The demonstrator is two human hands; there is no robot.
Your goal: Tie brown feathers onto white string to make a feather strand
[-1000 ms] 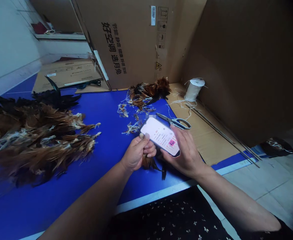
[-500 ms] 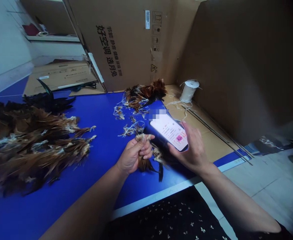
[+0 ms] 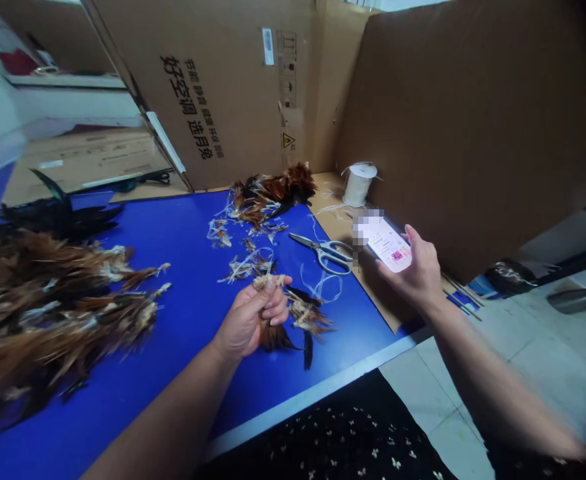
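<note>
My left hand (image 3: 255, 317) is closed round a small bunch of brown feathers (image 3: 275, 335), its pale quill ends poking out above the thumb. In my right hand (image 3: 415, 273) is a smartphone (image 3: 387, 245) with a lit screen, held by its edges over the cardboard at the right. Between the hands lie metal scissors (image 3: 329, 255) with their blades pointing left. Loose feathers (image 3: 309, 317) and clear strips (image 3: 330, 288) rest on the blue table beside my left hand. A large spread of brown and black feathers (image 3: 67, 307) covers the left side.
Behind, a tied-looking heap of dark brown feathers (image 3: 273, 193) lies near a spool of white string (image 3: 360, 185). Tall cardboard panels (image 3: 243, 100) wall off the back and right. Thin sticks (image 3: 465, 301) lie at the right edge of the blue table (image 3: 197, 393).
My right hand has carried the phone to the right, uncovering the scissors and clear strips. My left hand keeps its hold on the feathers. The whole view has shifted to the right.
</note>
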